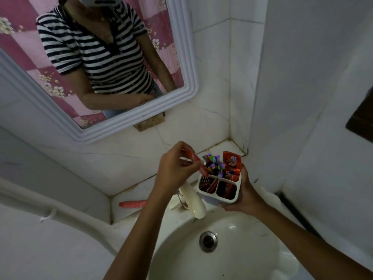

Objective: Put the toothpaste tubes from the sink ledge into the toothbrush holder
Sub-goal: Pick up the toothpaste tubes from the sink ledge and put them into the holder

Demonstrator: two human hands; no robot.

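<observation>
Sink basin (232, 265) nearest. My right hand (241, 196) grips the toothbrush holder (219, 188), base hidden. My left hand (175, 166) pinches a red toothpaste tube (196, 161) at its rim; another tube (132, 204) lies on the ledge (121, 197), partly hidden by my forearm.

I see a white-framed wall mirror (187, 73) at the 11 o'clock position, its glass reflecting a person in a black-and-white striped shirt before a pink floral curtain. A brown rough patch (150, 123) sits on the wall just below the mirror frame. I note a white ceramic washbasin (238, 257) at 6 o'clock, with a round metal drain (208, 240) near its middle. A cream plastic tap (193, 201) stands at the basin's 12 o'clock rim. White marbled wall tiles (210, 63) fill the 1 o'clock corner.
</observation>
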